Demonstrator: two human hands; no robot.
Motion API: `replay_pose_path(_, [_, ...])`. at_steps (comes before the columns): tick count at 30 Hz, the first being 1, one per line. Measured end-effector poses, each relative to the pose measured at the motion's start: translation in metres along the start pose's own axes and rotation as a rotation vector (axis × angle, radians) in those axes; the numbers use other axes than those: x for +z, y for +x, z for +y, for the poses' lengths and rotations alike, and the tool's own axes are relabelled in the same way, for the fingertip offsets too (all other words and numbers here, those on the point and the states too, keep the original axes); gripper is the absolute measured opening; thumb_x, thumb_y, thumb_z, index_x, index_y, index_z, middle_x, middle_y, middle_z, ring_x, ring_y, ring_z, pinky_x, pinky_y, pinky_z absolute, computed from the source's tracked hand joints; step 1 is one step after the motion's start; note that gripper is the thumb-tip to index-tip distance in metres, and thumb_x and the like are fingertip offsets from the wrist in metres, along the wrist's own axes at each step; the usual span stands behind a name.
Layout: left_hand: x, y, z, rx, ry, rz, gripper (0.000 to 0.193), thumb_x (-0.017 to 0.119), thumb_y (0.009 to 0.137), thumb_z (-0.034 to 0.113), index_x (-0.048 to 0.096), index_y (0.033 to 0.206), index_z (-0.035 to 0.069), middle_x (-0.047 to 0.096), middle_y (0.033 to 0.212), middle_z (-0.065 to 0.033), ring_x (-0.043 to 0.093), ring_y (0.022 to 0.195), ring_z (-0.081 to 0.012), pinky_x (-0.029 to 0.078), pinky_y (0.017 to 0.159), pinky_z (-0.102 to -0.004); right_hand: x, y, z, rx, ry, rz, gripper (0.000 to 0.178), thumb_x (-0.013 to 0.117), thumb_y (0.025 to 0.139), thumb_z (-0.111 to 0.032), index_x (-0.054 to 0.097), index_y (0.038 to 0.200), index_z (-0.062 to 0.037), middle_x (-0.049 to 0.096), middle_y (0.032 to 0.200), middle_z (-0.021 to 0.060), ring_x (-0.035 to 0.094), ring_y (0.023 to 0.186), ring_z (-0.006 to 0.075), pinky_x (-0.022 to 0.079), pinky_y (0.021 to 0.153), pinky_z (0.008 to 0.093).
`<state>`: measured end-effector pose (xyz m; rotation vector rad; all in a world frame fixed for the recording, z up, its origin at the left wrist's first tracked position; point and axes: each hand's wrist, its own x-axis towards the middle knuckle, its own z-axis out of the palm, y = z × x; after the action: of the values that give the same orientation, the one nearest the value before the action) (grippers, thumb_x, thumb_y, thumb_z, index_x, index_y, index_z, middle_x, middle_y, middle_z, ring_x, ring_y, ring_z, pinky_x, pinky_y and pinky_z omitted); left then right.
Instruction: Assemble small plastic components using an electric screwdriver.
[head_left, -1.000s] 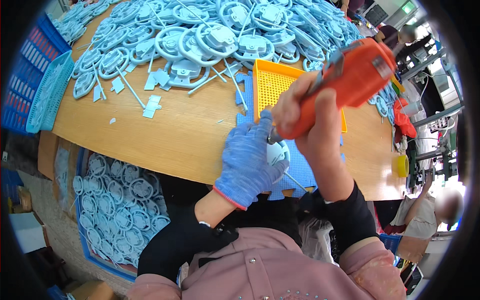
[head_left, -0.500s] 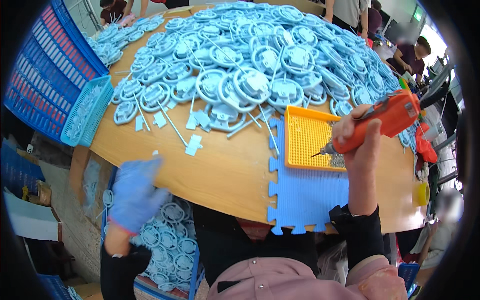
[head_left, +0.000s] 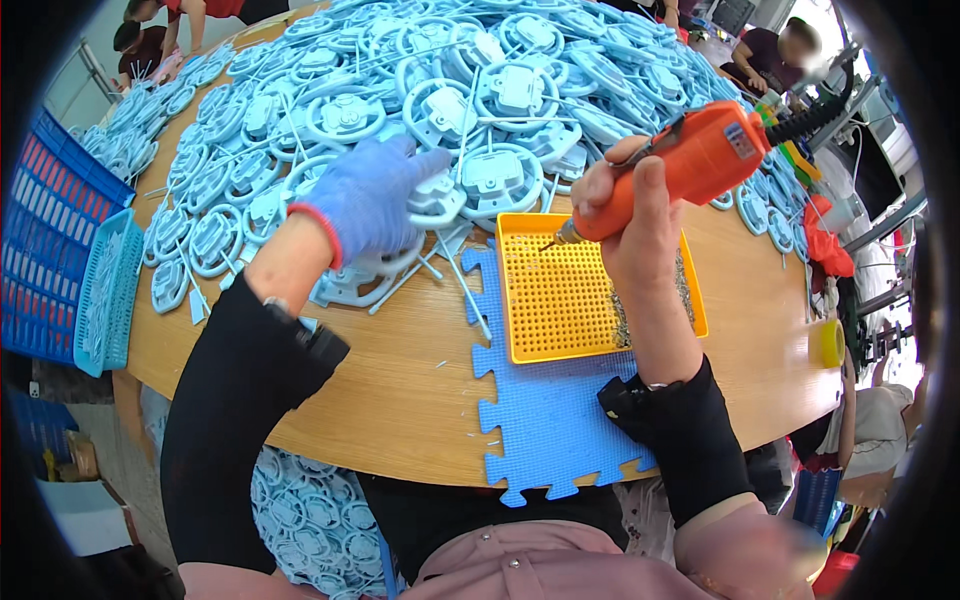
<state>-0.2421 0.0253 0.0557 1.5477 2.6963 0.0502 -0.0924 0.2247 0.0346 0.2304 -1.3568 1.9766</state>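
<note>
My left hand [head_left: 372, 203], in a blue glove with a red cuff, reaches onto the near side of a heap of light blue plastic ring-shaped parts [head_left: 495, 180]. Its fingers stretch out over one of them; the fingertips' underside and the thumb are hidden. My right hand [head_left: 640, 215], bare, is wrapped round an orange electric screwdriver [head_left: 690, 165] with a black coiled cable. The bit points left over a yellow tray [head_left: 510, 345] with a grid of small holes. Small metal screws [head_left: 622, 315] lie in the tray, partly behind my right wrist.
Under the tray is a blue foam mat [head_left: 545, 410] with a jigsaw edge. A turquoise basket [head_left: 120, 300] of thin pieces stands at the left beside a blue crate [head_left: 50, 250]. More ring parts [head_left: 315, 520] fill a container below the table. A yellow tape roll [head_left: 828, 343] sits right. People work beyond.
My left hand has risen from above the lower container to the heap on the table. My right hand still grips the screwdriver, its bit now over the tray's far left part. The view has shifted.
</note>
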Motion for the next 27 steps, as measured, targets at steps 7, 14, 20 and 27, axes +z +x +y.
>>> replay_pose_path(7, [0.022, -0.084, 0.019, 0.058, -0.069, 0.487, 0.061, 0.076, 0.063, 0.009, 0.058, 0.122, 0.011, 0.058, 0.11, -0.0129, 0.058, 0.096, -0.0318, 0.05, 0.078, -0.0395, 0.002, 0.002, 0.009, 0.057, -0.061, -0.057, 0.037, 0.06, 0.092, -0.043, 0.051, 0.1, -0.0074, 0.057, 0.07, 0.0056, 0.053, 0.061, 0.0169, 0.045, 0.062, 0.0333])
replay_pose_path(14, [0.034, -0.16, 0.104, 0.065, 0.138, 0.367, 0.044, 0.06, 0.079, 0.019, 0.059, 0.123, 0.018, 0.057, 0.099, -0.0118, 0.053, 0.065, -0.0208, 0.042, 0.047, -0.0338, -0.004, 0.005, 0.016, 0.049, -0.092, -0.082, 0.038, 0.062, 0.09, -0.042, 0.052, 0.095, -0.0062, 0.057, 0.068, 0.0063, 0.055, 0.061, 0.0188, 0.047, 0.062, 0.0345])
replay_pose_path(20, [0.049, -0.17, 0.17, -0.144, -0.121, 0.15, 0.044, 0.062, 0.077, 0.016, 0.059, 0.12, 0.007, 0.059, 0.099, -0.0157, 0.057, 0.066, -0.0273, 0.046, 0.053, -0.0384, 0.001, 0.004, 0.016, 0.054, -0.083, -0.066, 0.037, 0.063, 0.09, -0.042, 0.052, 0.09, -0.0066, 0.057, 0.068, 0.0064, 0.056, 0.062, 0.0191, 0.047, 0.061, 0.0338])
replay_pose_path(27, [0.038, -0.162, 0.166, -0.128, -0.328, 0.154, 0.093, 0.077, 0.061, 0.054, 0.049, 0.131, 0.0, 0.059, 0.11, -0.0173, 0.058, 0.092, -0.0337, 0.044, 0.082, -0.0436, 0.01, 0.002, -0.009, -0.01, -0.176, -0.097, 0.041, 0.062, 0.09, -0.045, 0.053, 0.096, -0.0054, 0.056, 0.068, 0.0063, 0.055, 0.061, 0.0189, 0.047, 0.061, 0.0346])
